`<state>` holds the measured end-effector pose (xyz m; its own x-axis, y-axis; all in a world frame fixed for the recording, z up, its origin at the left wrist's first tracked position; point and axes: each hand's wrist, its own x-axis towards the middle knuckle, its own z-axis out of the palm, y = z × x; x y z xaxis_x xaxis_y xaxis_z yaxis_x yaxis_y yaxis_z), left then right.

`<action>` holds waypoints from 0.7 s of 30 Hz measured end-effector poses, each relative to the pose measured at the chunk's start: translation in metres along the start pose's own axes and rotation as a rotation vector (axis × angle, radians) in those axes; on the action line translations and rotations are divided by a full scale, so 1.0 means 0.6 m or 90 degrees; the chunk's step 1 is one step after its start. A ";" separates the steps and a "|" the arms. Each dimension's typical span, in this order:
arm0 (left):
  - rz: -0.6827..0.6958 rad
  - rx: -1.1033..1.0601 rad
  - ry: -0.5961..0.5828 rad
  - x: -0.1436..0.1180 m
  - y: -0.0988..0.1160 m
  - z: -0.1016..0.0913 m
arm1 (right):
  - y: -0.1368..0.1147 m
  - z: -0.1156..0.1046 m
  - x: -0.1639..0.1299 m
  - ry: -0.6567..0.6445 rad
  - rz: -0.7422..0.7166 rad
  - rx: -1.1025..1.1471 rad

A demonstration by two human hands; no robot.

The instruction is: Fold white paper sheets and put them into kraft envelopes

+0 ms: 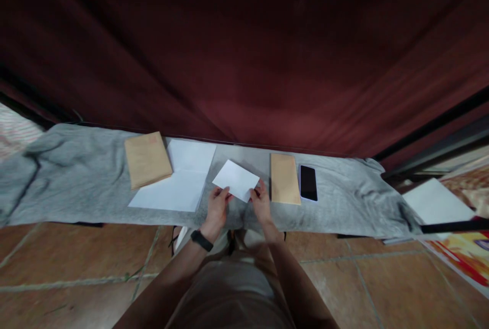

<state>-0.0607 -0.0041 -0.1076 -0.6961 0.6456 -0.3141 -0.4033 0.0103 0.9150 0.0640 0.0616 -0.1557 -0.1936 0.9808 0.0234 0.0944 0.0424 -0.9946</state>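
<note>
Apparently the folding is at least partly done; the white paper (236,178) looks smaller and thicker than a loose sheet, though its layers cannot be counted from here; it is held up near the middle of the grey cloth (344,194), touching no envelope. The left hand (218,203) pinches its near left edge, thumb on top and fingertips mostly hidden beneath; the right hand (260,200) grips its near right side likewise, thumb over the face and fingers curled behind; both grasps are closed to the paper's thickness, with nothing else in them.

To the left, larger white sheets (187,181) lie spread flat, a faint crease across them, and seem to be unused so far; a stack of brown envelopes (148,160) overlaps their left part. To the right, a single brown envelope (284,180) lies flat, apart from the stack; no paper shows at its edges, and whether it contains anything cannot be told; just beside it, farther right, rests a phone (308,183), its screen dark.
</note>
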 end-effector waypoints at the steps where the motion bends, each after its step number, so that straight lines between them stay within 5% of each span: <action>1: 0.012 0.001 0.017 0.009 0.004 -0.008 | 0.003 -0.005 0.003 -0.001 -0.004 -0.006; 6: 0.092 0.108 0.029 0.042 0.009 -0.037 | 0.007 -0.024 0.015 -0.023 -0.014 -0.128; 12: 0.204 0.467 -0.022 0.032 0.011 -0.057 | -0.006 -0.032 0.018 0.007 -0.086 -0.318; 21: 0.189 0.847 -0.054 -0.003 0.027 -0.051 | -0.035 0.002 -0.013 0.012 -0.224 -0.518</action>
<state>-0.0843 -0.0287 -0.1003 -0.5983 0.7959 -0.0928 0.6582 0.5542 0.5095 0.0626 0.0527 -0.1351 -0.3266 0.8880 0.3238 0.6992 0.4575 -0.5494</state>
